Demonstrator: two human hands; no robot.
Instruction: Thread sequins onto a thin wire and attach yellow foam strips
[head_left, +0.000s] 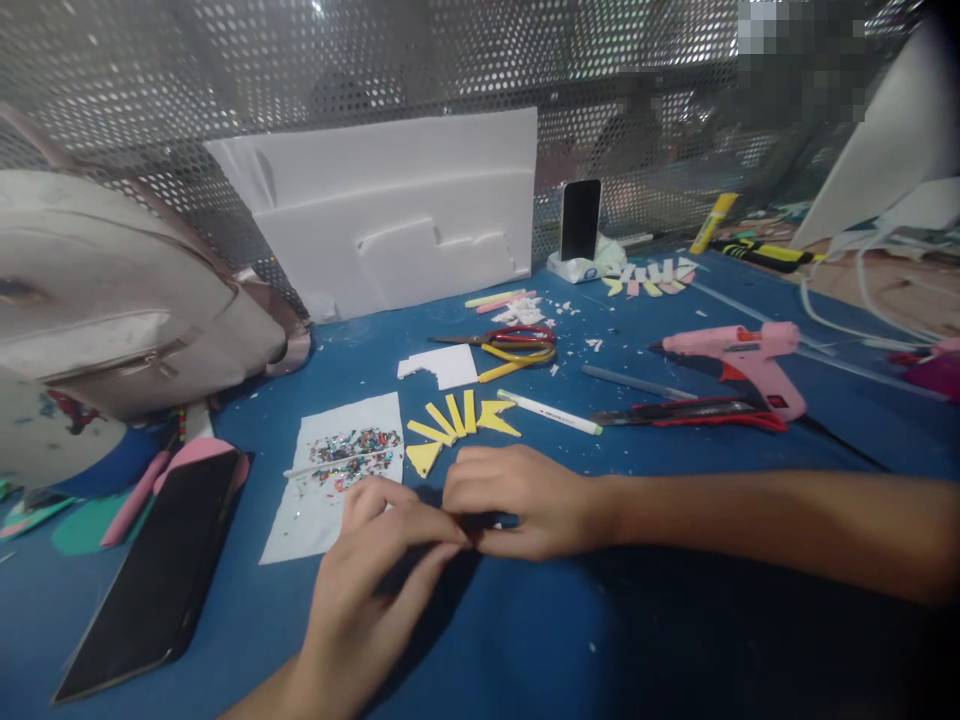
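A pale backpack (112,290) sat at nine o'clock, a black smartphone (157,580) at eight, an upright smartphone (581,220) at one, perforated metal (360,60) at twelve.

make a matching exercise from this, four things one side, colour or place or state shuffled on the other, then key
1. glue gun
2. glitter bits
3. phone at the back
4. cut pieces just beyond the right hand

A. standing upright
B. yellow
C. pink
D. scattered on a white sheet

Pairs: 1-C, 2-D, 3-A, 4-B
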